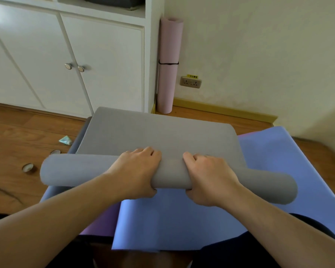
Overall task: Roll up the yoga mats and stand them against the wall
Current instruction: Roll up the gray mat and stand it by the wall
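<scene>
On the wooden floor [27, 122], atop a flat blue foam mat [182, 219], both hands, left [137, 169] and right [207, 176], curl round the half-rolled grey foam yoga mat [168, 171], mid-roll, so next they likely push it onward towards its far edge.

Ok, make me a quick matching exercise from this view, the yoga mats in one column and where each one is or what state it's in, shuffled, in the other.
Column one:
1. grey mat
2. pink mat
3. blue mat

Column two:
A. lying flat on the floor, under another mat
B. partly rolled, both hands gripping the roll
C. rolled, tied with a black band, standing in the corner by the cabinet

Pairs: 1-B, 2-C, 3-A
</scene>
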Demonstrator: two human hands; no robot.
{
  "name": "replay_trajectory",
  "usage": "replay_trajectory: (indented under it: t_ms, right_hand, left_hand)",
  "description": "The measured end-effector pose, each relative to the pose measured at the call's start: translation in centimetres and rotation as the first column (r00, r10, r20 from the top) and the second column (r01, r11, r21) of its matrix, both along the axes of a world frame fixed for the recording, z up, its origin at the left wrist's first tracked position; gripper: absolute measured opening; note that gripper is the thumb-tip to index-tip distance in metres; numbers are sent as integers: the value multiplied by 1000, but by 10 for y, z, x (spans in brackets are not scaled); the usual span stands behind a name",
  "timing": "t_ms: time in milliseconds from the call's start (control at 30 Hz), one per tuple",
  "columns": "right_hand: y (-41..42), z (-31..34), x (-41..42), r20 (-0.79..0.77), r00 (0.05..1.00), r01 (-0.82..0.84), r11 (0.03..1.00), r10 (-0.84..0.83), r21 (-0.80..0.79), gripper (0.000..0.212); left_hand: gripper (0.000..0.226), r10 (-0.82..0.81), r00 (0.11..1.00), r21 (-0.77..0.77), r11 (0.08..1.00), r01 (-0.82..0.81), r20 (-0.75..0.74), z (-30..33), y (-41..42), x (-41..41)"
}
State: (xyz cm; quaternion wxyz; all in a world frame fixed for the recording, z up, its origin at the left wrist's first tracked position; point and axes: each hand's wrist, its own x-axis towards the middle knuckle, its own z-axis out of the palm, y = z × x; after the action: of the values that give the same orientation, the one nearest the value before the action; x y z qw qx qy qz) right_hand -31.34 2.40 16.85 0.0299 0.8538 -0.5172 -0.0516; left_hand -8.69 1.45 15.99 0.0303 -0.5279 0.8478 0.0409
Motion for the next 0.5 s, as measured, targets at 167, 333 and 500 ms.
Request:
replay_trajectory:
  t_ms: [167,333,500]
  right_hand:
    - [-1,-5,-4,80,996,-20,999,24,-46,62]
    - [0,-12,-2,20,996,-82,990,85,-119,79]
    - [1,-4,0,13,998,-66,998,66,-14,49]
  left_hand:
    - [48,15,1000,-51,999,-15,-1,1,-4,-5]
    - [53,67,996,190,980,-54,-60,14,-8,6]
    - [59,-1,1000,92,996,1,0,3,2,-2]
